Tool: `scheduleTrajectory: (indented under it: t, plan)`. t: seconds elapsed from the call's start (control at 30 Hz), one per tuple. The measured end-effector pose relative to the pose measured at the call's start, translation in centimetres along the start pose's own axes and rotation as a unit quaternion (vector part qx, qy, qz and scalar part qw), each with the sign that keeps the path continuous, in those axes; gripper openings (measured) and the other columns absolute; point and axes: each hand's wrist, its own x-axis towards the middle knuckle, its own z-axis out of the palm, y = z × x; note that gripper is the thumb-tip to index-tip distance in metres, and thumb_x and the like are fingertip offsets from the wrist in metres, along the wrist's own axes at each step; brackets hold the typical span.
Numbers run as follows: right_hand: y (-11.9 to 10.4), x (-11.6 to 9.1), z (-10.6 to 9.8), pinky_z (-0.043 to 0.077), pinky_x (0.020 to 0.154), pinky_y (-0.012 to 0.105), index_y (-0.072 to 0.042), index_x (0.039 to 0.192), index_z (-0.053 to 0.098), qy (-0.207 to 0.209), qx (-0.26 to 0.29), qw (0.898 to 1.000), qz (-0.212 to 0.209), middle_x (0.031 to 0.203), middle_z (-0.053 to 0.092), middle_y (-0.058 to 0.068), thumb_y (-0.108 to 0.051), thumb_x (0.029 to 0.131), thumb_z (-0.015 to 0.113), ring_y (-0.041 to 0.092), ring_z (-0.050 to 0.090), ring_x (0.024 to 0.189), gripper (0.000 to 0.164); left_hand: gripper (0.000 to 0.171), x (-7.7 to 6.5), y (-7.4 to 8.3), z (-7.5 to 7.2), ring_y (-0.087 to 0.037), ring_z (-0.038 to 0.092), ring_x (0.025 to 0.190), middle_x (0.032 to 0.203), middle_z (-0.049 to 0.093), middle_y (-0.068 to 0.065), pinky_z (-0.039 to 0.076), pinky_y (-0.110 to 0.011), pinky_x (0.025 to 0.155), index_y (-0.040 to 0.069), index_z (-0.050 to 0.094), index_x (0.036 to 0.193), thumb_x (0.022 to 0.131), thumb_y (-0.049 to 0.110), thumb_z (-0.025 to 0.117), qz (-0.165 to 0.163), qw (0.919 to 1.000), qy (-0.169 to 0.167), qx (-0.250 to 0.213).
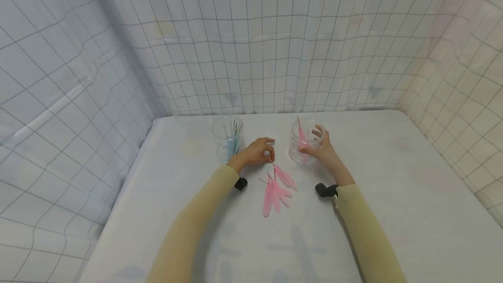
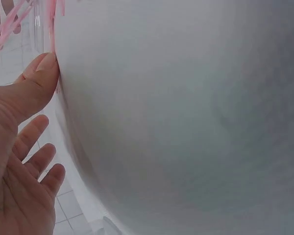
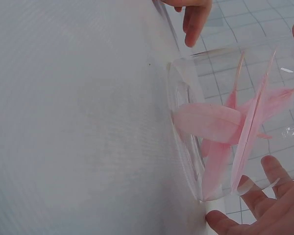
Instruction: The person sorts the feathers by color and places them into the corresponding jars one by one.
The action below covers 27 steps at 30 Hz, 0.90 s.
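My left hand [image 1: 256, 152] pinches the quill of a pink feather [image 1: 285, 177] between thumb and forefinger, close over the white table. Its other fingers extend loosely in the left wrist view. Several more pink feathers [image 1: 271, 198] lie fanned out just below it. To the right, my right hand [image 1: 325, 151] grips a clear jar [image 1: 294, 152] from its right side, thumb in front and fingers behind. Several pink feathers [image 3: 210, 122] stand and lean inside this jar, with one quill rising above the rim.
A second clear jar [image 1: 220, 151], holding blue feathers [image 1: 232, 143], stands behind and left of my left hand. White gridded curtains [image 1: 251, 56] enclose the white table [image 1: 177, 152] at the back and both sides. Dark wrist cameras [image 1: 325, 190] sit beneath the forearms.
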Motion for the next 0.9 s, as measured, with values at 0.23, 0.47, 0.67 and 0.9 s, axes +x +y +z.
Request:
scheduleTrajectory:
  t: [0.23, 0.47, 0.67, 0.9]
  plan:
    - [-0.2, 0.2, 0.0, 0.021, 0.109, 0.052, -0.016, 0.15, 0.006, -0.004, 0.003, 1.0, -0.002, 0.154, 0.019, 0.013, -0.02, 0.075, 0.083, 0.035, 0.021, 0.138, 0.107, 0.004, -0.2, -0.2, 0.0, -0.037, 0.02, 0.138, 0.146, 0.036, -0.014, 0.019, -0.05, 0.11, 0.014, 0.065, 0.089, 0.091, 0.018, 0.066, -0.003, 0.9996, -0.015, 0.022]
    - [-0.4, 0.0, 0.0, 0.022, 0.109, 0.051, -0.015, 0.149, 0.007, -0.003, 0.005, 1.0, -0.009, 0.153, 0.019, 0.015, -0.021, 0.075, 0.083, 0.036, 0.021, 0.137, 0.107, 0.006, -0.3, -0.1, -0.1, -0.036, 0.017, 0.139, 0.147, 0.033, -0.014, 0.016, -0.048, 0.111, 0.017, 0.06, 0.089, 0.093, 0.021, 0.063, 0.001, 0.9975, -0.035, 0.061]
    - [-0.2, 0.0, 0.2, 0.024, 0.108, 0.049, -0.014, 0.148, 0.01, -0.002, 0.014, 1.0, -0.017, 0.151, 0.022, 0.017, -0.027, 0.072, 0.085, 0.039, 0.023, 0.135, 0.108, 0.007, -0.6, -0.1, 0.1, -0.037, 0.019, 0.138, 0.147, 0.033, -0.015, 0.017, -0.045, 0.111, 0.013, 0.059, 0.092, 0.094, 0.019, 0.06, 0.052, 0.9928, -0.027, 0.104]
    - [-0.2, 0.1, -0.1, 0.02, 0.109, 0.051, -0.015, 0.149, 0.007, -0.01, 0.005, 1.0, 0.002, 0.153, 0.018, 0.015, -0.021, 0.075, 0.083, 0.036, 0.02, 0.137, 0.106, 0.006, -1.4, 0.6, -1.0, -0.031, 0.019, 0.14, 0.148, 0.034, -0.01, 0.017, -0.041, 0.112, 0.012, 0.059, 0.093, 0.095, 0.017, 0.06, 0.077, 0.9893, 0.024, 0.122]
